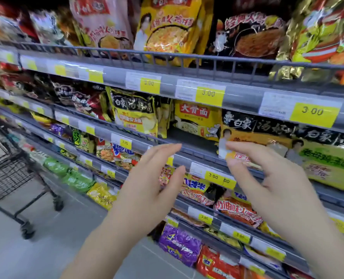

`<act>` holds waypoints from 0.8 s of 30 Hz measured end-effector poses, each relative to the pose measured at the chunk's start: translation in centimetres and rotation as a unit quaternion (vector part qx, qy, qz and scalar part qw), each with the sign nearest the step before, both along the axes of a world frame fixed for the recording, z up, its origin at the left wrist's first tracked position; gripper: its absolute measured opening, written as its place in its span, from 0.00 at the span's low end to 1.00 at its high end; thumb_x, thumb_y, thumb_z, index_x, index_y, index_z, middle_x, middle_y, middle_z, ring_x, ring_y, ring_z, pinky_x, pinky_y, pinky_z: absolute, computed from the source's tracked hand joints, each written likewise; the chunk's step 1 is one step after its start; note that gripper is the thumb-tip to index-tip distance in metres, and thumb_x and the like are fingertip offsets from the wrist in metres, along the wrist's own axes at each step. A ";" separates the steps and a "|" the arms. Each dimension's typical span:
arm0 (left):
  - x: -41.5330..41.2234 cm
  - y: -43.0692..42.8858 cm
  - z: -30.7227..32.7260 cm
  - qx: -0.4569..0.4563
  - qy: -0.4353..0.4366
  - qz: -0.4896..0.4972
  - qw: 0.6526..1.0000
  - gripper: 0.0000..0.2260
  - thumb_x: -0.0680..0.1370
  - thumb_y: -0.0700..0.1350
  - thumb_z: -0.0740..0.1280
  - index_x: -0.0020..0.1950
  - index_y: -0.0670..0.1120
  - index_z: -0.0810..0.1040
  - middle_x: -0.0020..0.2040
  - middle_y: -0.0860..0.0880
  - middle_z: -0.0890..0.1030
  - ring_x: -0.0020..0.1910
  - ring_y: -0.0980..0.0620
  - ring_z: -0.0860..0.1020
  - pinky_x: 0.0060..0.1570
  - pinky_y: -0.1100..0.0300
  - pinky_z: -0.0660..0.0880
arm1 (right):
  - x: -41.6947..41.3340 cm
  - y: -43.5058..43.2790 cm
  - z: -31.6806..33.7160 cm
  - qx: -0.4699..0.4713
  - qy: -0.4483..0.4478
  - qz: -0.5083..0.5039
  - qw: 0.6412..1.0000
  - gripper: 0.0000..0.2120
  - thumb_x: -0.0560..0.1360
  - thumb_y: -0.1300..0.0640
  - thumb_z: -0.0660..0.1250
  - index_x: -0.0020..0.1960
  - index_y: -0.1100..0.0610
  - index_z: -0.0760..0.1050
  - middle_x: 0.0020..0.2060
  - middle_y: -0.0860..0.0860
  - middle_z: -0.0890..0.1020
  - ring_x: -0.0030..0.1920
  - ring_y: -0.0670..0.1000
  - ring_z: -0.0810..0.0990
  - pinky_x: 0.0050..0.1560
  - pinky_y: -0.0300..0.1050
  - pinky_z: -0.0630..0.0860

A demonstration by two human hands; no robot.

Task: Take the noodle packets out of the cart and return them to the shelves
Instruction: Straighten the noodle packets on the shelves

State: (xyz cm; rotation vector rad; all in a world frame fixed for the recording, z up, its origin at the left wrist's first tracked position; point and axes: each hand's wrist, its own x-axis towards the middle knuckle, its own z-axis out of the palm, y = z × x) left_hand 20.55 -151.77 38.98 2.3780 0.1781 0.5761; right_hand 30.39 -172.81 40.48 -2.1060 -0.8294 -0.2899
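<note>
You are facing the noodle shelves (244, 99), their tiers running from 9 o'clock across to 3 o'clock.

- **Left hand:** Your left hand (153, 178) is hovering just below centre. Its fingers are straight and spread wide, it is holding nothing, and its palm is facing the other hand.
- **Right hand:** Your right hand (271, 178) is stretching in from 4 o'clock. Its index finger (239, 147) and thumb (235, 164) are standing a narrow gap apart in front of the lower left corner of an orange noodle packet (253, 138). They are not closing round it, and you cannot tell whether they are touching it.
- **Orange packet:** It is sitting upright on the middle tier at 3 o'clock. Its black top band is reading 白象 and 汤好喝.
- **Neighbouring packets:**
  - Just to its right, a yellow-green packet (328, 164) is showing what looks like 老母鸡汤面.
  - At 1 o'clock from centre, a yellow packet (197, 119) is carrying 大骨面 on a red panel.
  - Left of that, a black-and-yellow packet (134, 115), also marked 白象, is leaning.
- **Price tags:** Yellow price tags (311, 112) along the shelf edges are reading 3.00.
- **Low tier:** Purple packets (179, 244) are lying there at 6 o'clock, their print too creased to read.
- **Cart:** The black wire cart (8, 174) is standing at 9 o'clock on the grey floor (46, 248), well apart from both hands. Blur is hiding its contents.
</note>
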 end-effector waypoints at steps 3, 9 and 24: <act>-1.7 4.2 0.8 0.010 0.009 0.026 1.000 0.22 0.82 0.57 0.62 0.76 0.59 0.69 0.70 0.65 0.71 0.69 0.67 0.69 0.58 0.67 0.70 | -0.5 3.8 1.1 -0.014 0.016 0.029 0.999 0.16 0.80 0.42 0.62 0.66 0.36 0.77 0.55 0.19 0.72 0.51 0.22 0.72 0.52 0.18 0.64; -5.2 12.9 2.1 0.025 0.029 0.070 0.997 0.22 0.82 0.55 0.63 0.77 0.56 0.69 0.71 0.62 0.71 0.70 0.66 0.67 0.62 0.63 0.70 | -1.5 11.8 2.2 -0.048 0.042 0.057 0.996 0.18 0.82 0.46 0.62 0.71 0.40 0.74 0.67 0.35 0.77 0.66 0.34 0.72 0.55 0.20 0.64; 6.8 31.4 -0.5 -0.067 0.106 -0.055 0.991 0.25 0.83 0.52 0.66 0.80 0.51 0.65 0.73 0.54 0.74 0.70 0.56 0.73 0.70 0.53 0.72 | 1.9 26.1 -2.4 -0.027 0.120 -0.222 0.967 0.20 0.81 0.49 0.68 0.70 0.56 0.75 0.65 0.51 0.82 0.65 0.51 0.80 0.65 0.45 0.73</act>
